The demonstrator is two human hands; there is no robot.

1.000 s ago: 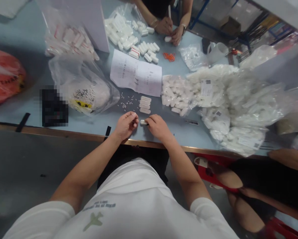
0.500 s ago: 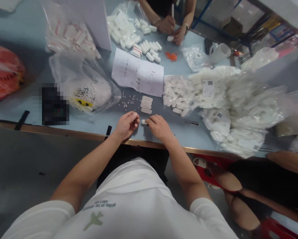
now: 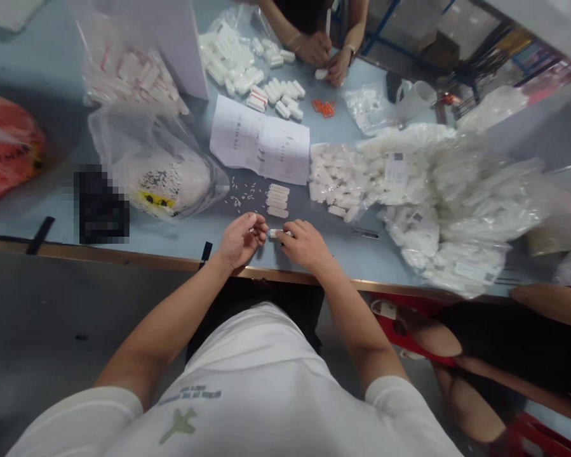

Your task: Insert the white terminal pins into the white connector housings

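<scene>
My left hand (image 3: 242, 241) is closed near the table's front edge, its fingers curled. A tiny white bit seems to show at its fingertips, too small to name. Just to its right, my right hand (image 3: 305, 244) grips a small white plastic casing (image 3: 272, 233) by its right end, low over the tabletop. The casing's left end points toward my left fingers. Beyond the hands, several similar white casings (image 3: 278, 201) lie side by side in a column. Tiny white pieces (image 3: 241, 195) are scattered to their left.
Printed sheets (image 3: 260, 139) lie behind the casings. Bags of white parts (image 3: 340, 178) crowd the right; another plastic bag (image 3: 171, 174) stands left. Tweezers (image 3: 366, 233) lie right of my hand. Across the table, a co-worker's hands (image 3: 326, 57) hold a pen-like stick and a white part.
The view has shifted slightly. My left fingers have curled a little differently, and my right fingers have shifted slightly on the white plastic casing, which stays in about the same place.
</scene>
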